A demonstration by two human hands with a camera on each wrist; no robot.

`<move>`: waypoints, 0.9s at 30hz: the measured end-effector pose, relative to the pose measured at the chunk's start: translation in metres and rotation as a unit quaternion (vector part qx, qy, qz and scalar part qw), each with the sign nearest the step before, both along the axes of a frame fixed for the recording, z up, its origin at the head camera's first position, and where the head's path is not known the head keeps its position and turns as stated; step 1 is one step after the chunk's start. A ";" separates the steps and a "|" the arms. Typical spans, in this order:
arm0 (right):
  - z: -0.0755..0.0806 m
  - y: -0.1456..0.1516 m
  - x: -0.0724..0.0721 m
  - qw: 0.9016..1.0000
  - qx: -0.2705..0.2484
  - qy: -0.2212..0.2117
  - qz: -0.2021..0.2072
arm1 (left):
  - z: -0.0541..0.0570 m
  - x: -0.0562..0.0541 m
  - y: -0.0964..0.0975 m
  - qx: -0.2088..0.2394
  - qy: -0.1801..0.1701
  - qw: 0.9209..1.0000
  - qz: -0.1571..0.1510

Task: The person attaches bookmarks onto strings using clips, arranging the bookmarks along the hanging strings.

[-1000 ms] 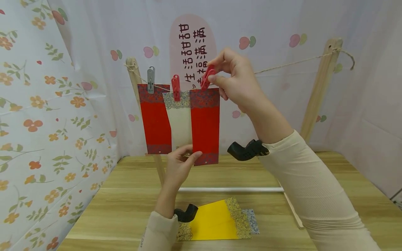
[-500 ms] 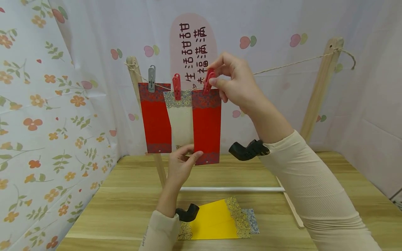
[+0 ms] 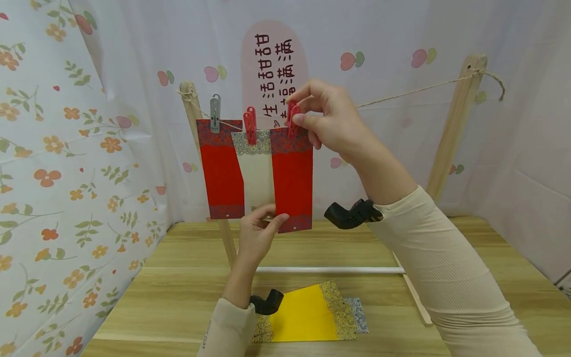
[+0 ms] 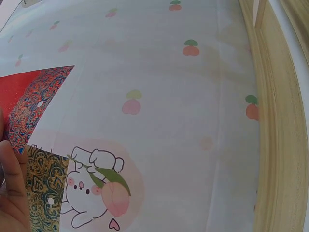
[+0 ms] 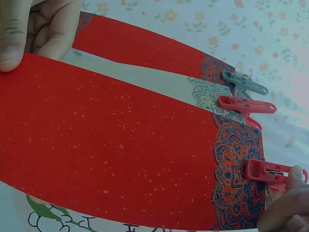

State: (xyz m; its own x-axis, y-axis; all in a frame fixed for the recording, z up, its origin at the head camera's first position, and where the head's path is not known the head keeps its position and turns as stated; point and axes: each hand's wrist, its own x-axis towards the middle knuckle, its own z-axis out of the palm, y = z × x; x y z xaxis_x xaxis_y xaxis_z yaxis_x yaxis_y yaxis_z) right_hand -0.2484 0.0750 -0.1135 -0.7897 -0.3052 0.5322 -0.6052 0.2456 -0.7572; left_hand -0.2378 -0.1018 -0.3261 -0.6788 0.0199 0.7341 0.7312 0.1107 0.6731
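My right hand [image 3: 332, 119] pinches a red clothespin [image 5: 270, 174] at the top edge of a red paper card [image 3: 292, 178], whose ends carry patterned bands. The card hangs at the twine. Low on the card's left edge, my left hand [image 3: 256, 235] holds it between thumb and fingers. A cream card [image 3: 256, 173] hangs just left, partly behind the red one, under another red clothespin [image 3: 250, 126]. Farther left, a grey clothespin [image 3: 215, 114] fastens a second red card [image 3: 220, 171]. In the right wrist view, the clothespin's jaws overlap the patterned band.
The twine [image 3: 415, 91] runs between two wooden posts [image 3: 459, 114]. A white rod [image 3: 330, 270] crosses low between them. On the wooden table [image 3: 178, 282] lies a yellow card [image 3: 303, 315] over a blue-patterned one [image 3: 357, 315]. Printed cloth [image 3: 383, 29] hangs behind.
My right hand has come down slightly, and the red clothespin has gone from tilted to nearly upright, lower over the red card's top band. My left hand keeps its hold on the card.
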 end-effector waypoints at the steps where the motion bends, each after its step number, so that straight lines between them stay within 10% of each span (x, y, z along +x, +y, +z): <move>1: 0.000 0.000 0.000 1.000 0.004 -0.003 0.003 | 0.000 0.000 0.000 -0.001 -0.001 1.000 0.002; 27: -0.008 0.011 0.007 0.999 0.009 -0.032 0.002 | -0.006 0.006 -0.024 -0.129 -0.103 0.986 0.031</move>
State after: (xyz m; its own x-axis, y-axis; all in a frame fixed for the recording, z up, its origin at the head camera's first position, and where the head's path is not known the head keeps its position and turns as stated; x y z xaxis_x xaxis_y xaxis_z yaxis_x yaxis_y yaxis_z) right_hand -0.2415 0.0863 -0.1220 -0.8209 -0.3185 0.4741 -0.5562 0.2573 -0.7902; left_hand -0.2319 -0.1260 -0.3316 -0.8191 0.1418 0.5558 0.5678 0.3383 0.7504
